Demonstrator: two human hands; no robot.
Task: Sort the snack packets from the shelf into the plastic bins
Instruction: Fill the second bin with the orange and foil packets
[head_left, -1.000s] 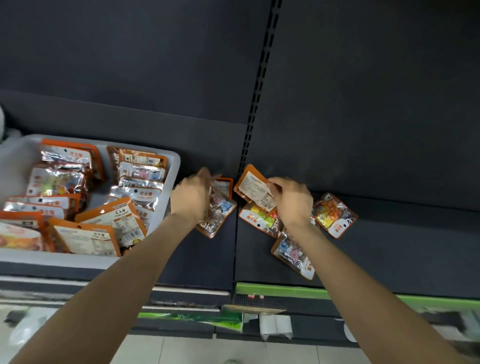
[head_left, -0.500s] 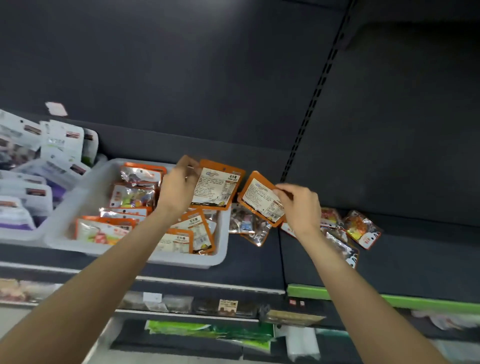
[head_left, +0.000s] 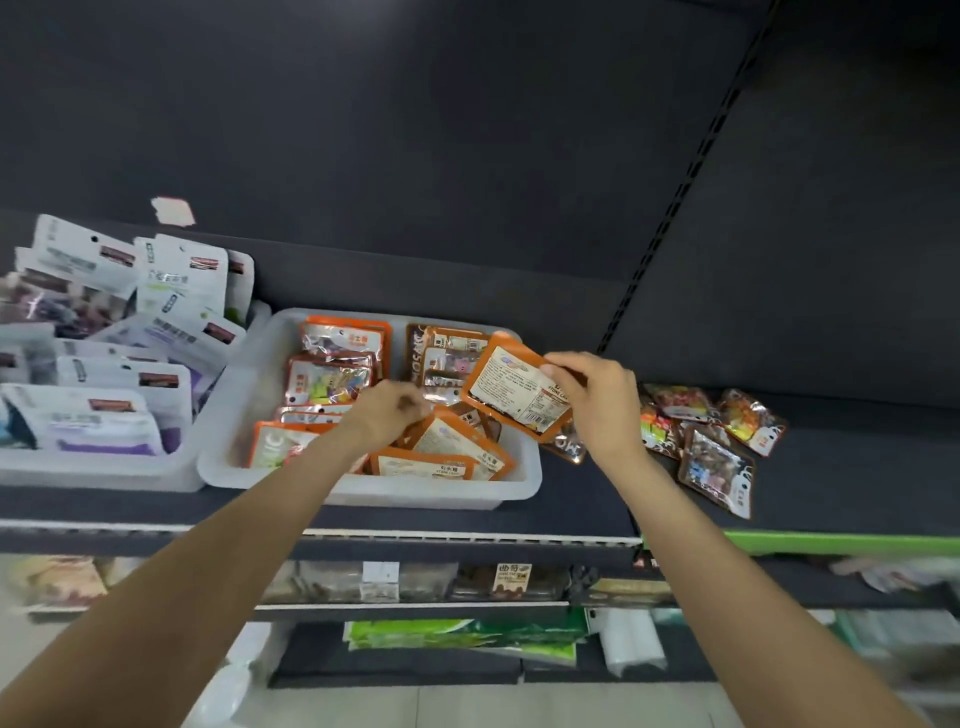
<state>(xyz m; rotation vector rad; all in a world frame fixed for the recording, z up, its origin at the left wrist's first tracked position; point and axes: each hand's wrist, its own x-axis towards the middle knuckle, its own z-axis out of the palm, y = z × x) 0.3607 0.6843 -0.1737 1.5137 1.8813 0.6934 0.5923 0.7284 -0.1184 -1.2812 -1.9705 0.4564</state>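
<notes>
A white plastic bin (head_left: 415, 494) on the dark shelf holds several orange snack packets. My left hand (head_left: 387, 415) is down inside it, its curled fingers at the top corner of a tilted orange packet (head_left: 447, 439) among the others. My right hand (head_left: 597, 410) pinches another orange packet (head_left: 511, 389) by its right edge, label side up, over the bin's right rim. Several loose clear-fronted packets (head_left: 717, 462) lie on the shelf to the right of that hand, and one (head_left: 569, 447) sits partly under my right wrist.
A second white bin (head_left: 104, 470) at the left is heaped with white and purple packets. A slotted black upright (head_left: 675, 208) divides the back panel. A green strip (head_left: 841, 543) edges the right shelf. Lower shelves carry more goods.
The view has swung left. My left hand carried its orange packet down into the bin. My right hand moved its packet left, from over the shelf to over the bin's right rim.
</notes>
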